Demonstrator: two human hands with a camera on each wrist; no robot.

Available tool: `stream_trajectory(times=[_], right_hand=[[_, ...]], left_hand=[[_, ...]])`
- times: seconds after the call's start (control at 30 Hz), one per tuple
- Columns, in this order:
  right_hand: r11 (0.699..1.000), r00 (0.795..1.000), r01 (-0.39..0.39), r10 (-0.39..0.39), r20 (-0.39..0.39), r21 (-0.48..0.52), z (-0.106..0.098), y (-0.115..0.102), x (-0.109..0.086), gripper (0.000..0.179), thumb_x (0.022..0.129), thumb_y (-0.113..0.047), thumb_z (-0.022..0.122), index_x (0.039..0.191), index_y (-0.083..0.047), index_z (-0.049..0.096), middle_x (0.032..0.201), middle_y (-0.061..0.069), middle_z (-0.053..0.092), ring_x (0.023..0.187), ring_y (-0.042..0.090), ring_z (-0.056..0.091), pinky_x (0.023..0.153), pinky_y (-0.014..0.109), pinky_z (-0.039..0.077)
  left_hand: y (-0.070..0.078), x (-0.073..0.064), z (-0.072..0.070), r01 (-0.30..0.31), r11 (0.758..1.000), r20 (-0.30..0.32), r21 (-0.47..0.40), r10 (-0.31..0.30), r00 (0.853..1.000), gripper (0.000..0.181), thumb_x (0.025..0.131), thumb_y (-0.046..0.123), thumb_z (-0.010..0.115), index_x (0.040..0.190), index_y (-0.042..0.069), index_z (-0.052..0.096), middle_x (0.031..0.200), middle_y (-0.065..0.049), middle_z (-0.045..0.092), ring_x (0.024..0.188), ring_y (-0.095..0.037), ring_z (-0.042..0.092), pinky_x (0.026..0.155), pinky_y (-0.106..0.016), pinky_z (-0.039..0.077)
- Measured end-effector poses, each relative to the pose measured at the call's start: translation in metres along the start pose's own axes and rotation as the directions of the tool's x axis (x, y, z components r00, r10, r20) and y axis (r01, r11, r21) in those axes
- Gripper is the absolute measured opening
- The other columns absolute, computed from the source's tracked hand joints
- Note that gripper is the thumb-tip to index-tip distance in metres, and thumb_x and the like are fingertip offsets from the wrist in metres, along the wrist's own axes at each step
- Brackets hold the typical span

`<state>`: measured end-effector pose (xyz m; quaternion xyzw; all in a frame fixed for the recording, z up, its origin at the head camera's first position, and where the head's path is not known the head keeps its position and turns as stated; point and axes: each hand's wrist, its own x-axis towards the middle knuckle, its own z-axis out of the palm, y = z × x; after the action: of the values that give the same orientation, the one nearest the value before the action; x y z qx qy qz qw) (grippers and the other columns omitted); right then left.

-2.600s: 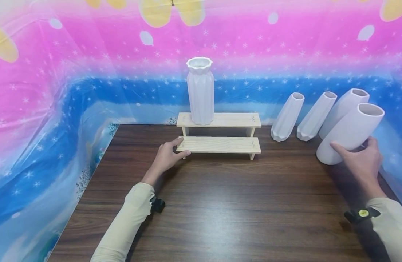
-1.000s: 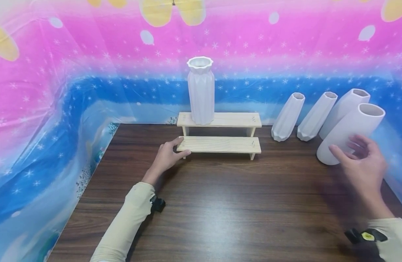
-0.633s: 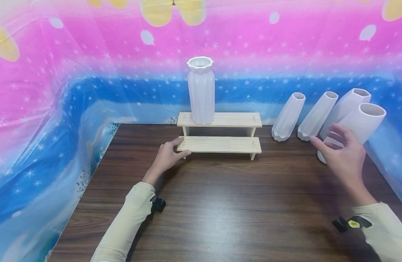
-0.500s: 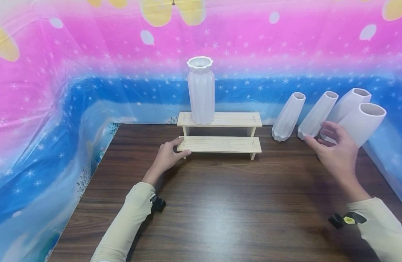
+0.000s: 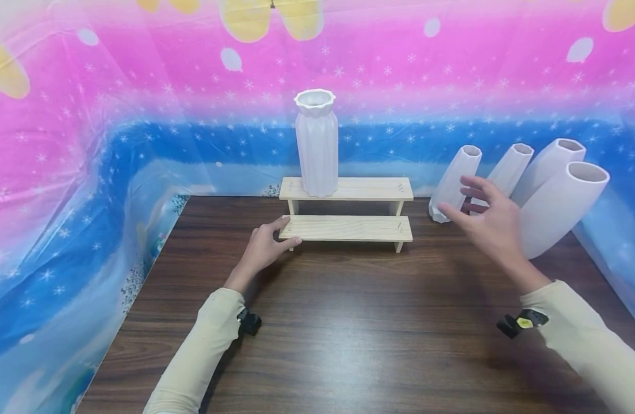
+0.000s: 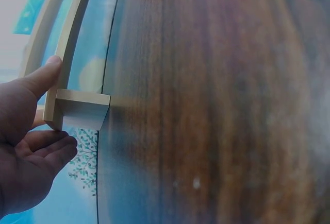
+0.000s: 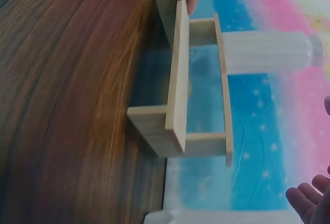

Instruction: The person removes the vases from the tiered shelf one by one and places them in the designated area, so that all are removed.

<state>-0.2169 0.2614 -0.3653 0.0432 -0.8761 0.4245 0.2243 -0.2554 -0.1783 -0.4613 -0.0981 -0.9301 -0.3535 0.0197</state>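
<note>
My left hand (image 5: 263,250) grips the left end of the lower step of a two-tier pale wooden stand (image 5: 348,228). In the left wrist view its thumb lies on the board's edge, other fingers curled by the end. A tall white ribbed vase (image 5: 317,149) with a scalloped rim stands on the upper step, toward the left. My right hand (image 5: 496,230), fingers spread and nothing between them, reaches in beside a slim white faceted vase (image 5: 454,178). Its thumb and fingertips overlap that vase in the head view. The hand partly covers a second slim vase (image 5: 510,169).
Two wider white vases stand at the right, a rear one (image 5: 547,164) and a smooth front one (image 5: 566,210). All rest on a dark wood-grain table (image 5: 322,333). A pink and blue printed cloth (image 5: 193,92) hangs behind and along the sides.
My right hand has let go of the smooth front vase and moved left to the leftmost slim vase. The left hand, stand and ribbed vase have stayed put.
</note>
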Motion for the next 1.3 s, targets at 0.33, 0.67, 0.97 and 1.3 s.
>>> stream_trajectory(times=[0.33,0.67,0.97,1.3], right_hand=[[0.994,0.993,0.078,-0.084,0.086,0.071,0.031,-0.026,0.024,0.074,0.079,-0.043,0.089,0.141,-0.014,0.061,0.139,0.007,0.064,0.122,0.026,0.064,0.094,0.044,0.055],[0.987,0.98,0.098,-0.118,0.162,0.126,0.055,-0.045,0.047,0.076,0.081,-0.05,0.085,0.145,-0.019,0.058,0.145,0.001,0.06,0.125,0.023,0.062,0.098,0.045,0.053],[0.987,0.969,0.123,-0.142,0.204,0.106,0.076,-0.063,0.066,0.084,0.079,-0.057,0.083,0.149,-0.02,0.054,0.147,0.001,0.058,0.126,0.023,0.061,0.098,0.044,0.053],[0.988,0.951,0.088,-0.121,0.285,0.127,0.104,-0.089,0.084,0.096,0.075,-0.063,0.083,0.155,-0.024,0.045,0.157,0.002,0.047,0.134,0.023,0.055,0.102,0.043,0.05]], left_hand=[[-0.001,0.001,0.0,0.013,1.0,0.008,-0.01,-0.013,1.0,0.074,0.093,0.043,0.076,0.153,0.01,0.049,0.158,-0.013,0.044,0.143,-0.035,0.043,0.099,-0.048,0.045],[-0.003,0.001,0.001,0.004,1.0,0.006,-0.015,-0.004,1.0,0.073,0.093,0.044,0.075,0.152,0.01,0.05,0.158,-0.014,0.044,0.129,-0.035,0.054,0.09,-0.045,0.044],[-0.003,0.0,0.0,0.004,1.0,0.007,-0.017,-0.004,1.0,0.073,0.093,0.043,0.076,0.153,0.01,0.049,0.158,-0.015,0.044,0.136,-0.036,0.05,0.092,-0.046,0.044],[-0.002,0.001,0.0,0.001,1.0,0.0,-0.011,-0.001,1.0,0.073,0.092,0.043,0.076,0.152,0.01,0.05,0.158,-0.013,0.044,0.123,-0.033,0.058,0.088,-0.044,0.044]])
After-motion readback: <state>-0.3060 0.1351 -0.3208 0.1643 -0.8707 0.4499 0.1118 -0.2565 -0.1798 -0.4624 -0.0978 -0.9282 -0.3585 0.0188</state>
